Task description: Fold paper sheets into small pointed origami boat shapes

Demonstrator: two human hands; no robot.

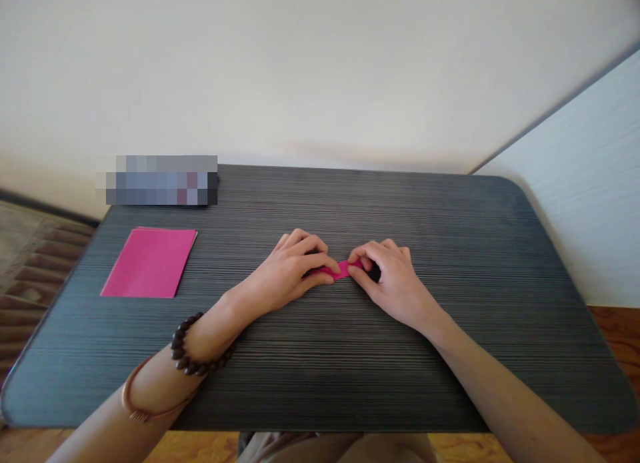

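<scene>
A small folded piece of pink paper [342,269] lies on the dark striped table [450,249] near its middle. My left hand [290,271] pinches its left end with fingers curled. My right hand [387,276] pinches its right end, fingers bent over it. Most of the paper is hidden under my fingers. Dark beads and a thin cord sit on my left wrist.
A stack of pink paper sheets [150,263] lies flat at the table's left side. A blurred dark object [157,180] rests at the back left edge. A pale wall runs behind and a light panel [590,196] stands to the right.
</scene>
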